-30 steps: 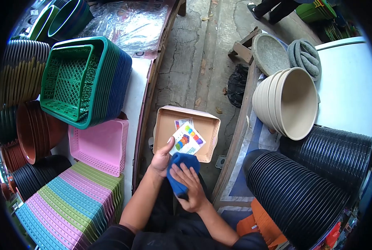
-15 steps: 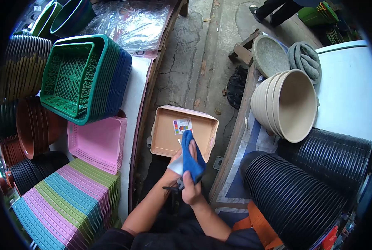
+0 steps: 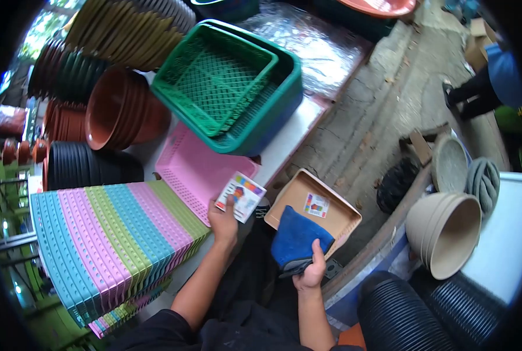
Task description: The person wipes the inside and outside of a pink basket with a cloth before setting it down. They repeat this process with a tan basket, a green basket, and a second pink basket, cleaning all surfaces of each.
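Observation:
My left hand (image 3: pixel 223 227) pinches a white printed card (image 3: pixel 241 196) with a colourful pattern on it. The card is held up in front of a pink plastic basket (image 3: pixel 199 167). In my right hand (image 3: pixel 311 270) is a blue cloth pouch (image 3: pixel 299 237) with a dark, greyish lower edge; what it contains, if anything, is hidden. Beyond the pouch sits a beige rectangular plastic tray (image 3: pixel 346 217), partly covered by it. Inside the tray lies a similar printed card (image 3: pixel 317 205).
Stacked pink, green and blue baskets (image 3: pixel 120 234) line the left table, with green baskets (image 3: pixel 272 117) and brown pots (image 3: pixel 117 111) behind. To the right are beige pots (image 3: pixel 445 234) and black ribbed stacks (image 3: pixel 404 316). A person (image 3: pixel 486 82) stands farther off on the concrete floor.
My hands have moved apart from around the blue pouch. The left now holds a card out to the left, while the right keeps the pouch. The view has swung left.

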Demonstrator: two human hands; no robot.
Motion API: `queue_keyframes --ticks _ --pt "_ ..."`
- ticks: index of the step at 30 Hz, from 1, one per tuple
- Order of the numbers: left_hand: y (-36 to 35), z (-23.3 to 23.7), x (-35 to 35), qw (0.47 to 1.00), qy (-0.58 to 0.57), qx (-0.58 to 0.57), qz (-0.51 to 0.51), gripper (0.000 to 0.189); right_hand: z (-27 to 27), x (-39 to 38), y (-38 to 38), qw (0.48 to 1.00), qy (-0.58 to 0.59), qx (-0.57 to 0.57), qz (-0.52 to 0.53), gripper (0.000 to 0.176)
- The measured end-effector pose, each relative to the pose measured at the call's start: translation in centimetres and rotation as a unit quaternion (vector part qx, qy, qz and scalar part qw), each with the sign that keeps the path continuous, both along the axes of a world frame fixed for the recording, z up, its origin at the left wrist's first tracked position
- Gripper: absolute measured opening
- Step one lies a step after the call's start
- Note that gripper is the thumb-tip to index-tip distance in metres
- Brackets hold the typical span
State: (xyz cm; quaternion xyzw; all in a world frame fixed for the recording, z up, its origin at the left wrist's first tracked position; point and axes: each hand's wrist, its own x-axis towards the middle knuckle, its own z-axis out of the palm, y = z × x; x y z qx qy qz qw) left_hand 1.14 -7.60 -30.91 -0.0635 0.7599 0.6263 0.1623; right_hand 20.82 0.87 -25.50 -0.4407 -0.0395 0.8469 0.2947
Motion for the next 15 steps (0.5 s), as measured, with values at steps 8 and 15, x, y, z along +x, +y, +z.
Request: queue_keyframes --ticks 8,15 --pt "-3.8 -6.3 -11.7 0.981 -0.035 -0.05 0.186 0.051 -4.3 -1.3 0.9 0.993 -0.083 0.032 0.081 0.044" --pt "-3.4 -11.7 -14.7 0.957 0.028 -0.218 0.192 0.048 -7.4 -1.3 1.2 0.979 -0.143 0.039 0.141 0.045"
